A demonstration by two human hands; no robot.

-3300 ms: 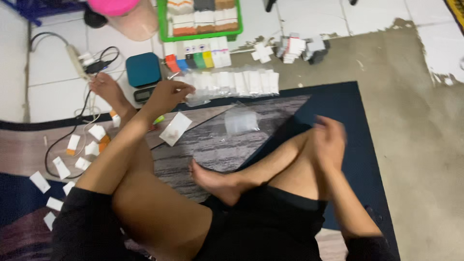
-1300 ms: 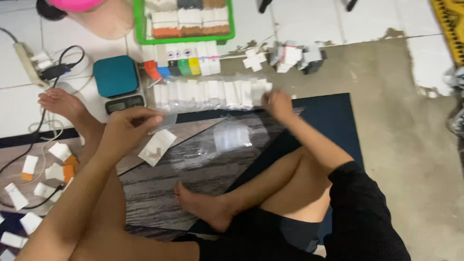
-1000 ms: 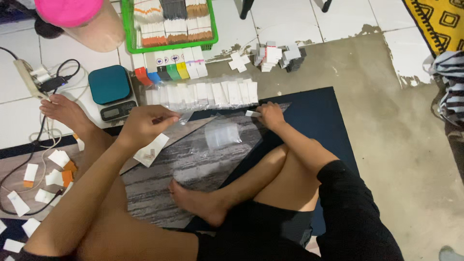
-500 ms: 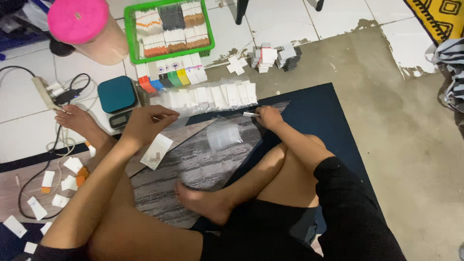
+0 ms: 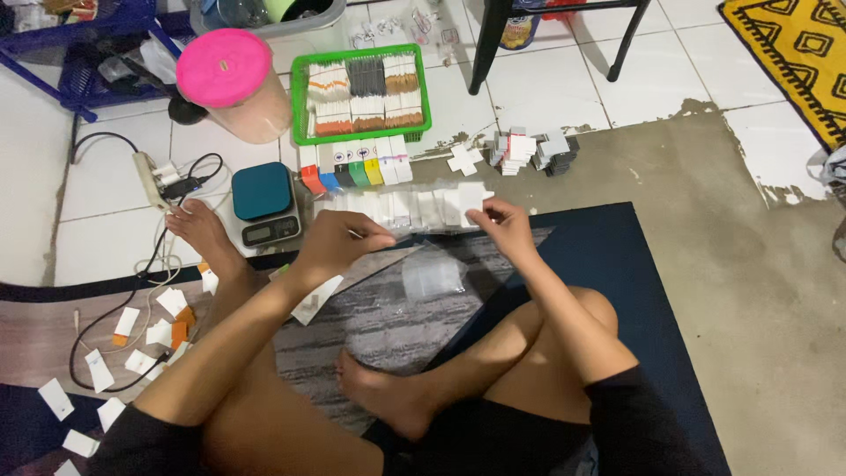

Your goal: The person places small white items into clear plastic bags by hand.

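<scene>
Card (image 5: 471, 196), small and white, sits pinched in my right hand (image 5: 504, 226) just above the row of white packets (image 5: 401, 210) at the mat's edge, my left hand (image 5: 339, 244) curled shut on a packet nearby.

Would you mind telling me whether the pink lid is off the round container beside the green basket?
No, the pink lid sits on top of the round container, left of the green basket.
</scene>
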